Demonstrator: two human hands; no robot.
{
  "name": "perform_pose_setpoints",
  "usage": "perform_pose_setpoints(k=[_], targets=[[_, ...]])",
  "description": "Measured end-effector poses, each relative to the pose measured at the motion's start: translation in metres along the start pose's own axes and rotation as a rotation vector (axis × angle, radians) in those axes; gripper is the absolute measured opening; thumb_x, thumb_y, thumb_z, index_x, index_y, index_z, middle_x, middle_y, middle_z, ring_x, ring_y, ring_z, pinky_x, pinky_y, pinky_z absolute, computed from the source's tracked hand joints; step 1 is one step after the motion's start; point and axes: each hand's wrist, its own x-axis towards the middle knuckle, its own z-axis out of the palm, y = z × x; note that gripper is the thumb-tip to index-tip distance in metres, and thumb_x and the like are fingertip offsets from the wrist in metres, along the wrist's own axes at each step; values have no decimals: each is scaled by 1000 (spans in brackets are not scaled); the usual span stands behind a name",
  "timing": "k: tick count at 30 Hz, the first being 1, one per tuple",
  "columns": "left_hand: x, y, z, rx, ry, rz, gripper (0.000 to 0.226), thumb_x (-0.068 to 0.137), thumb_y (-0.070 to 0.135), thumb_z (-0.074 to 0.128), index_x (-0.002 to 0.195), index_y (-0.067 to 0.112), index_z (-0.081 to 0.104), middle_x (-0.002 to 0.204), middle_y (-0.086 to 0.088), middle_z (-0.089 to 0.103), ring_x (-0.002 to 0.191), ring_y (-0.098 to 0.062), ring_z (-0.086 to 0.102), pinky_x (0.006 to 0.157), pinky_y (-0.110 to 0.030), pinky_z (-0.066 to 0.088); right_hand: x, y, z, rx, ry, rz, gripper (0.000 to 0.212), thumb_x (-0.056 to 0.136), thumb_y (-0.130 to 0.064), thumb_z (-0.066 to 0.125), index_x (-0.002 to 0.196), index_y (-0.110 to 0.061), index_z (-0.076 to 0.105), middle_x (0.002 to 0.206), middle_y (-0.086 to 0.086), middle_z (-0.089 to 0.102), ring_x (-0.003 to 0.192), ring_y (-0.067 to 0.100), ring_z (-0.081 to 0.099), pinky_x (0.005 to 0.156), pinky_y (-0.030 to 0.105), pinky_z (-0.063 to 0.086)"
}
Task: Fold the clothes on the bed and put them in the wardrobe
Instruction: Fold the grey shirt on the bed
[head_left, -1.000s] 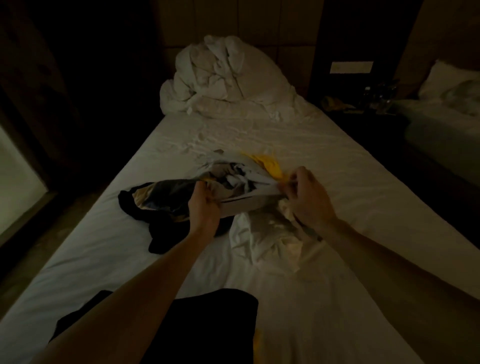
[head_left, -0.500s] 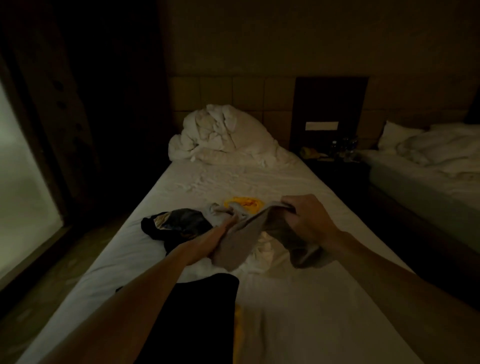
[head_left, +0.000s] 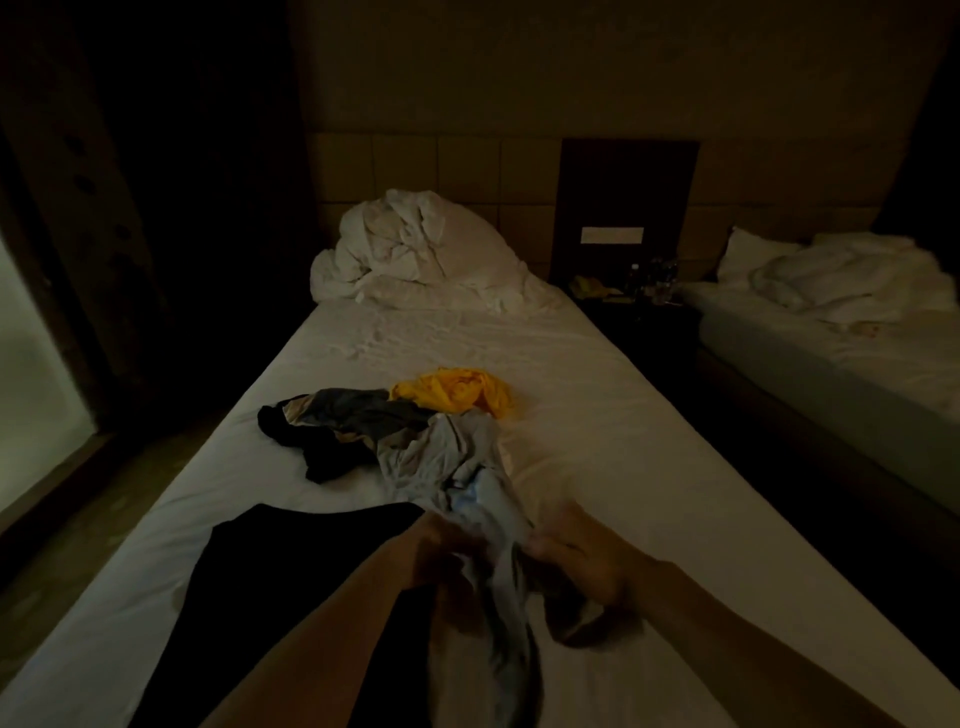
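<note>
Between the fingers of the left hand and the right hand, a pale grey garment is gripped, now drawn nearer the foot of the bed than a second ago. Beyond the fingertips lie the dark garment and yellow garment, unfolded; folding is judged barely begun.
</note>
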Motion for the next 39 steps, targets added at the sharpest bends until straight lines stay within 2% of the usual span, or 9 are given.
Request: perform_pose_setpoints(k=[4, 9, 11, 13, 18, 23, 28, 34, 39], targets=[[7, -4, -7, 285, 175, 81, 14, 88, 9, 64, 76, 14, 58, 74, -2, 58, 66, -14, 57, 73, -31, 54, 1, 38, 11, -188, -167, 315, 73, 68, -95, 21, 60, -27, 48, 63, -1, 47, 59, 11, 47, 63, 34, 39], [43, 7, -28, 429, 432, 216, 28, 86, 23, 68, 64, 13, 55, 69, -8, 56, 67, -21, 59, 72, -42, 53, 30, 84, 16, -412, -159, 345, 50, 99, -52, 40, 72, -15, 61, 78, 6, 58, 74, 18, 57, 66, 35, 41], [61, 14, -35, 451, 470, 242, 18, 86, 26, 69, 99, 15, 64, 98, -3, 61, 95, -20, 61, 77, -34, 48, 53, 105, 14, -416, -67, 302, 41, 97, -41, 41, 96, -10, 67, 100, 10, 63, 94, 25, 59, 78, 38, 45], [90, 14, -41, 490, 490, 247, 60, 86, 29, 69, 139, 15, 44, 139, -5, 48, 126, -25, 49, 91, -33, 46, 81, 127, 13, -330, 17, 332, 35, 96, -32, 45, 121, -14, 61, 121, 8, 60, 110, 25, 56, 89, 36, 46], [157, 2, -50, 785, 457, 311, 103, 81, 33, 70, 154, 33, -3, 163, 0, -5, 149, -30, -2, 116, -50, 19, 151, 186, 18, -388, 53, 309, 63, 96, -30, 52, 153, -24, 25, 157, 1, 29, 145, 23, 25, 113, 37, 30], [209, -11, -58, 714, 430, 357, 94, 87, 11, 58, 152, 39, -4, 142, -6, 45, 113, -28, 57, 84, -42, 52, 207, 227, 38, -571, -17, 294, 70, 89, -21, 53, 151, -35, 23, 150, -3, 37, 137, 24, 33, 105, 46, 37], [213, -21, -95, 311, 495, 399, 78, 80, 18, 71, 144, 34, 29, 110, -3, 64, 95, -27, 66, 76, -43, 56, 221, 247, 44, -417, 175, 381, 33, 97, -25, 46, 129, -19, 52, 128, 7, 54, 119, 28, 48, 94, 39, 44], [182, -47, -136, 508, 837, 76, 80, 90, 31, 61, 153, 26, 11, 146, -17, 28, 112, -41, 53, 77, -40, 49, 203, 251, 30, -268, 613, 688, 27, 98, -26, 48, 116, -6, 50, 115, 20, 63, 104, 35, 61, 86, 42, 49], [182, -36, -131, 986, 862, 4, 94, 86, 39, 63, 152, 36, -5, 156, -14, 5, 142, -39, 14, 114, -49, 21, 182, 254, 12, -411, 452, 946, 41, 97, -32, 48, 133, -16, 35, 127, 13, 54, 112, 35, 53, 87, 44, 48]])
